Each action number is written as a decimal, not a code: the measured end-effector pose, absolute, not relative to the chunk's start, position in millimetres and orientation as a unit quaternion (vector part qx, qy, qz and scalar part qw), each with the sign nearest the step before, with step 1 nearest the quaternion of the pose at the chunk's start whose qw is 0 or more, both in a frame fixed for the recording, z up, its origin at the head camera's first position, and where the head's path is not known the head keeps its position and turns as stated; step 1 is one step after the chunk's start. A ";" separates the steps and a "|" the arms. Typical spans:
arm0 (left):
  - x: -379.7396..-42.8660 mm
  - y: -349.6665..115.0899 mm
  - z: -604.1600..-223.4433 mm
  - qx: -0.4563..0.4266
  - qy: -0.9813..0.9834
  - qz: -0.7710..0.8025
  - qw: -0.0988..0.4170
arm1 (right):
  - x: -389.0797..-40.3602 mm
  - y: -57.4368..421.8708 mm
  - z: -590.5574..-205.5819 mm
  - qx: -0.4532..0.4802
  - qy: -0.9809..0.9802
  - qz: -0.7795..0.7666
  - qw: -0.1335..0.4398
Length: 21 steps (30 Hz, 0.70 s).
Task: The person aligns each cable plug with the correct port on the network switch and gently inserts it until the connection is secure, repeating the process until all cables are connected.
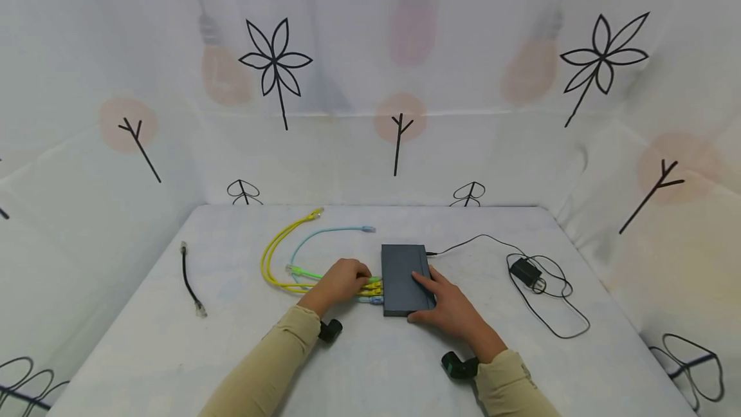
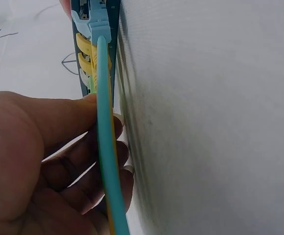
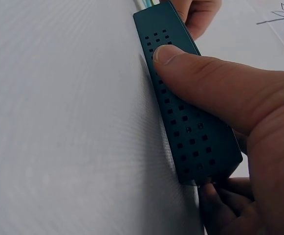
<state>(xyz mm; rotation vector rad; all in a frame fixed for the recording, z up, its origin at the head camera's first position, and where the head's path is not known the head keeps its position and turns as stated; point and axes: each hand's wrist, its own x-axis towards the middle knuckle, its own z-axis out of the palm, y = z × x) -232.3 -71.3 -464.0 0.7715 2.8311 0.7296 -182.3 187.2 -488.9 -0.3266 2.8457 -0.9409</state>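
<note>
A dark network switch (image 1: 402, 278) lies flat on the table, ports facing left. My right hand (image 1: 454, 307) grips it from the right, thumb on the vented side wall in the right wrist view, fingers on its top and far end. At the ports, my left hand (image 1: 343, 282) pinches the green network cable (image 1: 310, 275) close to its plug. Beside it, yellow network cables (image 1: 267, 256) and a light blue cable (image 1: 324, 231) run into neighbouring ports. The blue plug (image 2: 100, 29) sits in a port nearest me. Whether the green plug is fully seated is hidden by the fingers.
A black power adapter (image 1: 525, 272) with a looped cord lies at the right, its thin lead reaching the switch's far right corner. At the left lies a short black network cable (image 1: 188, 282). Loose cable ends lie behind the left hand. White printed cloth encloses the table (image 1: 145, 340).
</note>
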 end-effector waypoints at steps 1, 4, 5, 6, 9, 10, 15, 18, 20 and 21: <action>-232.1 -71.3 -463.9 0.253 0.935 0.242 0.059 | -182.2 187.3 -488.8 -0.108 0.942 -0.311 0.063; -231.0 -72.2 -463.5 0.251 0.934 0.247 0.060 | -181.9 187.5 -488.3 -0.109 0.942 -0.312 0.062; -230.9 -72.2 -463.9 0.248 0.934 0.248 0.062 | -181.8 187.5 -488.2 -0.110 0.942 -0.311 0.060; -230.6 -72.5 -463.8 0.244 0.935 0.250 0.065 | -181.6 187.4 -488.0 -0.111 0.942 -0.310 0.060; -230.3 -73.3 -464.7 0.229 0.937 0.255 0.076 | -181.1 187.7 -488.1 -0.111 0.943 -0.309 0.059; -230.4 -73.8 -465.2 0.226 0.938 0.254 0.077 | -180.8 187.7 -488.0 -0.112 0.942 -0.309 0.058; -229.6 -79.7 -467.0 0.227 0.939 0.249 0.070 | -179.6 187.7 -487.5 -0.117 0.942 -0.310 0.055; -228.4 -84.2 -465.9 0.229 0.938 0.250 0.068 | -178.8 188.0 -487.4 -0.119 0.942 -0.310 0.053; -227.5 -87.1 -464.9 0.233 0.938 0.248 0.066 | -178.5 188.0 -487.4 -0.119 0.942 -0.309 0.054; -226.9 -88.3 -464.5 0.235 0.938 0.246 0.066 | -178.4 188.1 -487.4 -0.119 0.942 -0.309 0.054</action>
